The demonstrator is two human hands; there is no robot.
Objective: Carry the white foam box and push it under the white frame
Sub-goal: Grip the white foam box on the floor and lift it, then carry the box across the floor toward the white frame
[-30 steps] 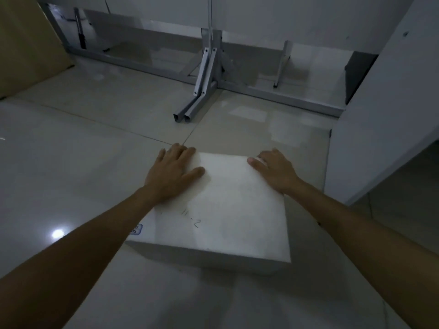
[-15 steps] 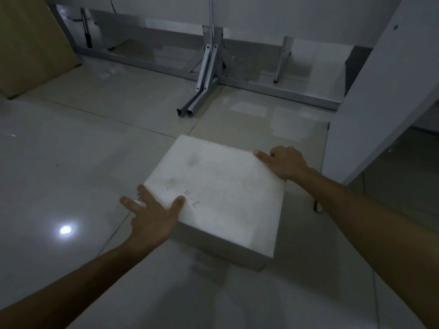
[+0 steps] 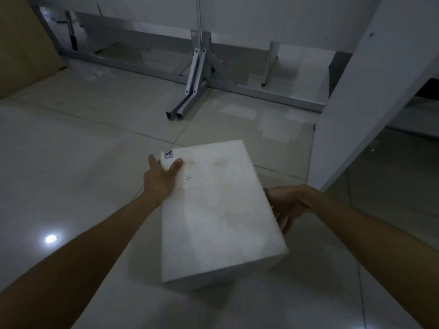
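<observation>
**Foam box held over tile, frame ahead**

Glossy tiled floor (image 3: pixel 71 143) fills most of the view, dim, w/ one lamp glare lower left. At the back stands the white frame (image 3: pixel 199 74): a low rail w/ a braced upright and open space beneath the panel above. Tall white panel (image 3: pixel 370 110) leans in on the right; brown board (image 3: pixel 21 48) far left.

White foam box (image 3: pixel 213 210) sits centre-frame between both hands, well short of the frame, long axis pointing roughly toward it. Seems lifted, judging by the soft shadow under the near end, but can't say for sure. Probably light and stiff, surface a bit crumbly and easy to dent, so best held by flat palms on opposite sides, not fingertip pinches.

Left hand (image 3: pixel 161 179) grips the far-left corner: thumb lies on the top face near a small sticker (image 3: pixel 168 154), fingers wrapped down the side. Right hand (image 3: pixel 285 205) presses the right side, fingers going under the edge; their spread is blurred, can't tell.
</observation>
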